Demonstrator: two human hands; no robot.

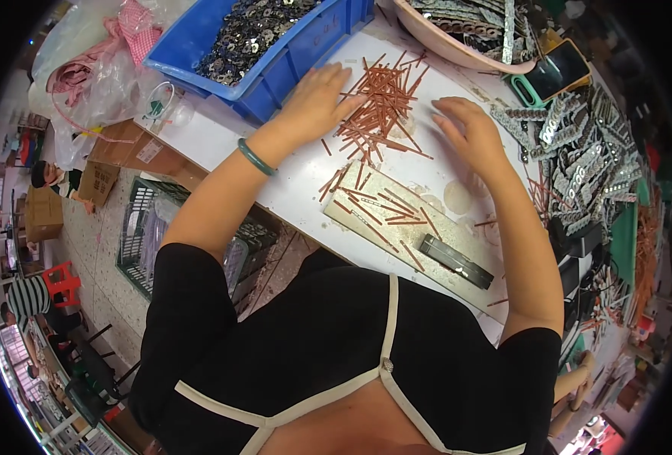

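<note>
Our left hand (pixel 318 102) lies palm-down against the left side of the heap of reddish-brown strips (pixel 381 98), its thumb spread from the fingers and reaching over the nearest sticks. Our right hand (pixel 468 133) hangs to the right of the heap, apart from it, fingers slightly bent, thumb standing off from them; we see nothing held in either. The two hands are well apart, with the heap between them, toward the far side of the white table (pixel 275 197).

The strips lie crossed at every angle, so we judge that pulling one from low down could drag its neighbours and spread the heap. Pressing both hands inward unevenly might shoot loose ends out to the near side, onto the metal plate (pixel 436 267), where more strips already lie scattered around a black block (pixel 455 262). A sleeveless forearm brushing across that plate could sweep some over the near edge, toward the green crate (pixel 131 220) on the floor at left.

The blue bin (pixel 298 64) stands just beside our left hand; knocking it could shake its small metal pieces (pixel 252 38) among the strips. On the right, our forearm passes near the silver bands (pixel 590 152), and a careless elbow could mix those in.
</note>
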